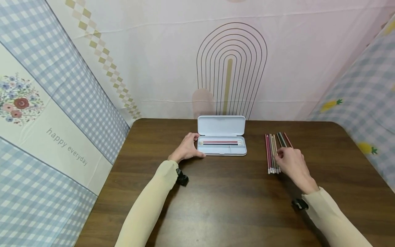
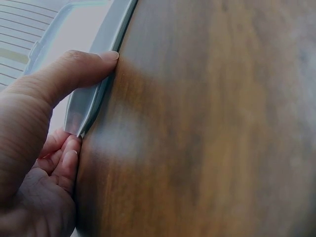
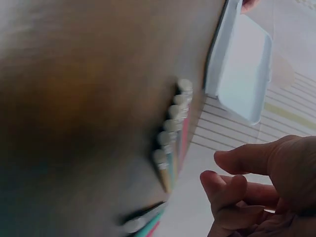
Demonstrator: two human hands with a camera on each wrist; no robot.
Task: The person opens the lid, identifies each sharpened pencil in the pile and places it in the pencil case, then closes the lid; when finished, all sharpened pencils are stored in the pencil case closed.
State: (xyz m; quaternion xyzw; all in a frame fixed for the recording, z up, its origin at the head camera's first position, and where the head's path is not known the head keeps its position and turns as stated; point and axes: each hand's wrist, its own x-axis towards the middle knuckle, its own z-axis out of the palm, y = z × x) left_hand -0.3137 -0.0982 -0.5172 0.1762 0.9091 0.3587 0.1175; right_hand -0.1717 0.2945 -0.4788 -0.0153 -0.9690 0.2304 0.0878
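A light blue pencil case (image 1: pixel 213 152) lies with its lid (image 1: pixel 221 126) raised, and a few pencils (image 1: pixel 219 142) rest in its back compartment. My left hand (image 1: pixel 187 147) grips the case's left end, thumb (image 2: pixel 101 61) along the front edge and fingers curled at the end. Over on the right, my right hand (image 1: pixel 291 161) is above a row of pencils (image 1: pixel 270 154) and overlaps some of them. In the right wrist view, its thumb (image 3: pixel 237 159) and bent fingers stand slightly apart with nothing between them. White eraser ends (image 3: pixel 174 112) point toward the person.
The brown wooden table (image 1: pixel 210 206) has rounded back corners. A pale cloth (image 1: pixel 166 68) with an arch pattern hangs behind it. Checked cloths hang at both sides. More pencils (image 1: pixel 280 139) lie partly hidden beyond the right hand.
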